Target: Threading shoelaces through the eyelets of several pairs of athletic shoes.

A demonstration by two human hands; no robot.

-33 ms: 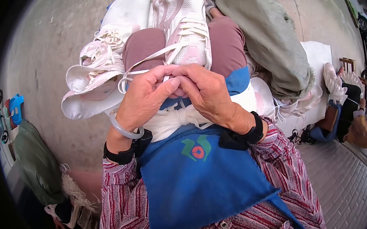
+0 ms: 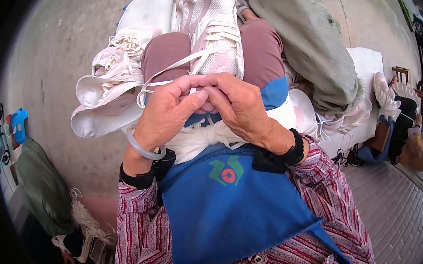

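Observation:
My two hands meet above my lap, fingers closed and pressed together. A white shoelace [image 2: 174, 65] runs from a pale pink and white sneaker [image 2: 219, 39] toward them, and a short bit of lace shows between the fingers. My left hand [image 2: 165, 108], with a pale bangle at its wrist, pinches the lace. Curled against it, my right hand [image 2: 241, 105] grips there too; its fingertips are partly hidden. The sneaker lies between my knees, partly laced, toe away from me. Just below the hands, a bundle of white laces [image 2: 207, 136] is tied across my blue apron [image 2: 227, 210].
Left of my knee lie several pink and white shoe uppers [image 2: 113, 80]. A grey-green cloth [image 2: 303, 40] drapes at the right, with more shoes [image 2: 349, 118] under its edge on a white sheet [image 2: 367, 62]. Another person [image 2: 414, 151] sits at far right. Loose cords [image 2: 87, 221] hang at lower left.

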